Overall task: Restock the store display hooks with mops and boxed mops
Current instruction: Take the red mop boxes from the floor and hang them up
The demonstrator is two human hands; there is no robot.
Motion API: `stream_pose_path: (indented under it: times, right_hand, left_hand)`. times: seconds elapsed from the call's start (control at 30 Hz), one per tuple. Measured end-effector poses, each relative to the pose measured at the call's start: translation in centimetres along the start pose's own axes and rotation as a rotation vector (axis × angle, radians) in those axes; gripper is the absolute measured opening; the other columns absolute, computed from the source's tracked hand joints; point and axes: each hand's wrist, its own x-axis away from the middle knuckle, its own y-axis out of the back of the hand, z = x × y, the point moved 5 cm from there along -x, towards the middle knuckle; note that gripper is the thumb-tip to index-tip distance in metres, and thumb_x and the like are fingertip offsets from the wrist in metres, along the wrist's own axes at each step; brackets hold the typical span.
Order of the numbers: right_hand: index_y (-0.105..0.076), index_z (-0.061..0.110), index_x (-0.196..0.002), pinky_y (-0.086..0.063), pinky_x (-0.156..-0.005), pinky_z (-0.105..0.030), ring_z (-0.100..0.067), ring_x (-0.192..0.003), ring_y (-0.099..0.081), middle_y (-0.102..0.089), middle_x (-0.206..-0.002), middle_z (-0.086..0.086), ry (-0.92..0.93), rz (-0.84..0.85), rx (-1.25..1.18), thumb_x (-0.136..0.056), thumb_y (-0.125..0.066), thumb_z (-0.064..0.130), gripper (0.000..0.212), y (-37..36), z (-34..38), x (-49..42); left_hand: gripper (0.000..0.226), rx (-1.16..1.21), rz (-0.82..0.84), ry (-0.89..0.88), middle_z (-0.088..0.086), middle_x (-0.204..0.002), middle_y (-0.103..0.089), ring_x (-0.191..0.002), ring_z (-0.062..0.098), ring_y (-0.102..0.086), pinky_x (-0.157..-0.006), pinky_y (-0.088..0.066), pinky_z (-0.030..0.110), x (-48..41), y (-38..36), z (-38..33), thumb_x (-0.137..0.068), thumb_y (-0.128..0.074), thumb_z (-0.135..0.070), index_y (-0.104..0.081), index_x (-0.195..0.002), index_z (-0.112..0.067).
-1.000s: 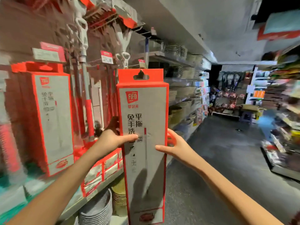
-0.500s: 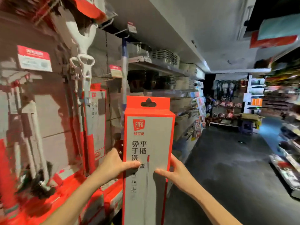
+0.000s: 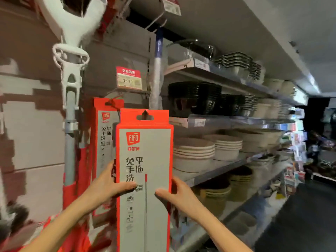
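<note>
Boxed mop [image 3: 144,179] stands upright in the middle of the view, a tall, narrow carton of smooth card, grey on the front with orange-red edges and an orange-red tab on top. The tab has a cut-out hanging hole, and the red logo "FIFO" is printed under it. The left hand [image 3: 107,187] clamps the left edge of the carton, with the thumb flat on the front and the fingers behind. The right hand [image 3: 177,194] clamps the right edge in the same way, thumb on the front face. Both arms are bare and reach up from 6 o'clock.

Just behind the carton, at 10 o'clock from it, a second box [image 3: 104,142] of the same kind hangs on a thin wire hook [image 3: 127,90]. Above this hook is a price tag [image 3: 129,80], red on top and pale below, with "59.90" on it. The held carton's tab is below this tag and to the right of the hanging box, partly covering it.

At 9 o'clock a mop [image 3: 70,99] hangs against the grey panel wall, with a white plastic forked head and a grey round pole. At 12 o'clock a pole in clear film [image 3: 157,79] hangs with a blue top.

At 3 o'clock metal shelves [image 3: 227,122] hold stacked round bowls: black glossy ones [image 3: 195,100] above, pale matte ones [image 3: 193,153] below.
</note>
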Motion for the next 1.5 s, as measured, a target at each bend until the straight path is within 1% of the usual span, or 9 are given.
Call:
stream_pose_path:
  times: [0.1, 0.27, 0.43, 0.5, 0.63, 0.8, 1.0, 1.3, 1.5]
  right_hand:
    - [-0.040, 0.051, -0.133, -0.049, -0.096, -0.029, 0.001, -0.112, -0.058, -0.060, -0.120, 0.029, 0.071, 0.090, -0.016, -0.077, -0.068, 0.053, 0.063, 0.3, -0.5, -6.1]
    - [-0.047, 0.029, -0.131, -0.044, -0.078, -0.004, 0.015, -0.099, -0.058, -0.060, -0.113, 0.025, 0.174, 0.139, -0.146, -0.086, -0.069, 0.015, 0.052, 0.0, -0.5, -13.4]
    - [-0.049, 0.038, -0.128, -0.045, -0.081, -0.006, 0.016, -0.102, -0.057, -0.061, -0.110, 0.030, 0.247, 0.154, -0.165, -0.085, -0.069, 0.028, 0.048, -1.5, -0.7, -18.5]
    - [-0.051, 0.039, -0.123, -0.045, -0.081, -0.006, 0.016, -0.102, -0.057, -0.061, -0.107, 0.031, 0.270, 0.145, -0.167, -0.086, -0.069, 0.026, 0.043, -2.1, -0.7, -20.3]
    - [-0.049, 0.044, -0.111, -0.042, -0.076, -0.001, 0.021, -0.096, -0.057, -0.060, -0.099, 0.034, 0.289, 0.166, -0.172, -0.089, -0.066, 0.017, 0.039, -3.3, -1.6, -23.0]
    - [-0.046, 0.035, -0.128, -0.043, -0.084, -0.004, 0.014, -0.110, -0.054, -0.057, -0.116, 0.030, 0.282, 0.205, -0.165, -0.089, -0.064, 0.028, 0.044, -4.8, -3.2, -25.4]
    - [-0.042, 0.030, -0.136, -0.046, -0.086, -0.007, 0.012, -0.112, -0.054, -0.058, -0.116, 0.029, 0.277, 0.200, -0.179, -0.093, -0.060, 0.027, 0.048, -6.2, -3.7, -27.7]
    - [-0.041, 0.030, -0.136, -0.044, -0.081, -0.005, 0.013, -0.112, -0.053, -0.058, -0.120, 0.025, 0.226, 0.222, -0.232, -0.093, -0.060, 0.025, 0.048, -8.1, -4.9, -29.5]
    - [-0.038, 0.035, -0.137, -0.045, -0.077, -0.004, 0.017, -0.108, -0.053, -0.057, -0.121, 0.027, 0.188, 0.240, -0.281, -0.093, -0.059, 0.029, 0.050, -9.3, -5.8, -29.7]
  left_hand:
    - [0.063, -0.027, -0.162, 0.031, -0.028, -0.084, -0.068, -0.079, -0.017, -0.062, -0.069, -0.048, 0.008, -3.1, 1.6, 0.1, -0.062, -0.086, -0.016, -0.045, -0.106, -0.034]
    - [0.067, -0.164, -0.320, 0.064, -0.025, -0.090, -0.064, -0.079, -0.021, -0.056, -0.066, -0.042, 0.005, -6.9, 4.1, 0.3, -0.063, -0.087, -0.024, -0.044, -0.113, -0.033]
    - [0.080, -0.186, -0.381, 0.078, -0.016, -0.100, -0.069, -0.093, 0.004, -0.065, -0.080, -0.053, 0.035, -9.4, 6.4, 0.8, -0.048, -0.086, -0.051, -0.047, -0.116, -0.033]
    - [0.085, -0.183, -0.403, 0.083, -0.016, -0.101, -0.069, -0.091, 0.000, -0.065, -0.077, -0.053, 0.027, -10.3, 7.4, 1.4, -0.044, -0.082, -0.056, -0.048, -0.117, -0.032]
    - [0.060, -0.164, -0.398, 0.086, -0.015, -0.098, -0.066, -0.083, -0.014, -0.062, -0.060, -0.045, 0.004, -12.8, 7.8, 3.2, -0.068, -0.083, -0.018, -0.048, -0.116, -0.025]
    - [0.056, -0.154, -0.384, 0.136, -0.014, -0.097, -0.070, -0.088, 0.006, -0.067, -0.066, -0.051, 0.025, -15.2, 8.4, 6.5, -0.064, -0.084, -0.031, -0.048, -0.107, -0.037]
    - [0.054, -0.109, -0.395, 0.129, -0.013, -0.099, -0.069, -0.081, 0.001, -0.067, -0.061, -0.047, 0.018, -17.3, 8.7, 8.3, -0.070, -0.081, -0.027, -0.048, -0.113, -0.028]
    - [0.090, -0.064, -0.466, 0.145, -0.006, -0.099, -0.069, -0.086, 0.010, -0.067, -0.074, -0.056, 0.038, -18.1, 9.3, 10.7, -0.047, -0.087, -0.049, -0.043, -0.123, -0.030]
    - [0.092, -0.059, -0.516, 0.139, -0.014, -0.102, -0.058, -0.081, -0.005, -0.058, -0.068, -0.042, 0.014, -17.8, 9.0, 11.7, -0.062, -0.087, -0.033, -0.030, -0.134, -0.030]
